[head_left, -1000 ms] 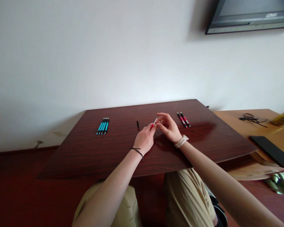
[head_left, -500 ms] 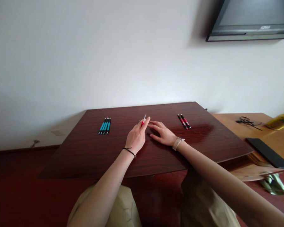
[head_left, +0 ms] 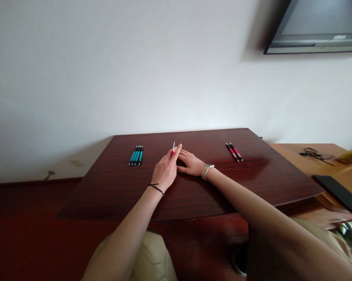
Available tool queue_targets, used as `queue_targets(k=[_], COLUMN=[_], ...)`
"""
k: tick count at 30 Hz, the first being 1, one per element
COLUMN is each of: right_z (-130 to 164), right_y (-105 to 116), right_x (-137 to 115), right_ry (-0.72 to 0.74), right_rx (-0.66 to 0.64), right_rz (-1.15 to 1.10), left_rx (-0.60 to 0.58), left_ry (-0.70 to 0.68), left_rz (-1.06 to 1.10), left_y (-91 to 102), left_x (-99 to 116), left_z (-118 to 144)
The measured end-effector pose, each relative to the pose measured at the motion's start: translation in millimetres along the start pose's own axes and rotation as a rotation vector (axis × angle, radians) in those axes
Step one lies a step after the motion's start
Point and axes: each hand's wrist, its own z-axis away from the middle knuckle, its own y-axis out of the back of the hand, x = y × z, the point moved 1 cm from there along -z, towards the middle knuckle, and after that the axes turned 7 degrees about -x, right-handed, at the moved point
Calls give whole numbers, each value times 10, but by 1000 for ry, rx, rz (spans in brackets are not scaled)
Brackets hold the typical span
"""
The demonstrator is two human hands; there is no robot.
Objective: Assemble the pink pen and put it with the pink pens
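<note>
Left hand [head_left: 165, 171] pinching red pen [head_left: 173, 148]; right hand [head_left: 190, 162] flat, perhaps covering cap. Keep pen steady, align before pressing.

You have one view only, from the camera on your head, looking forward and steeply down across the dark table [head_left: 193, 195] toward the white wall [head_left: 120, 66]. Your forearms enter from the bottom edge; the table fills the frame's middle, at arm's reach.

Left hand [head_left: 165, 171] pinching a slim red pen [head_left: 173, 148] upright, right hand [head_left: 190, 163] flat beside it on dark wooden table [head_left: 193, 191], teal pens [head_left: 136, 155] left, red-black pens [head_left: 234, 152] right.
</note>
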Motion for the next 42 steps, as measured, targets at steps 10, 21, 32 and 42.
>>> queue_targets(k=[10,21,32,42], right_z=[415,855,797,785], right_y=[374,447,427,353], right_x=[151,156,204,271], right_ry=[-134,-231,-294,-336], right_rx=[398,657,753,638], right_rz=[-486,-734,-838,-803], left_rx=[-102,-227,-213,-236], left_ry=[-71,-179,-191,-193], left_rz=[-48,-148,-155,-162], left_y=[-139,-270,-335,-300], left_x=[93,257,301,412], left_z=[-48,-210,-200,-196])
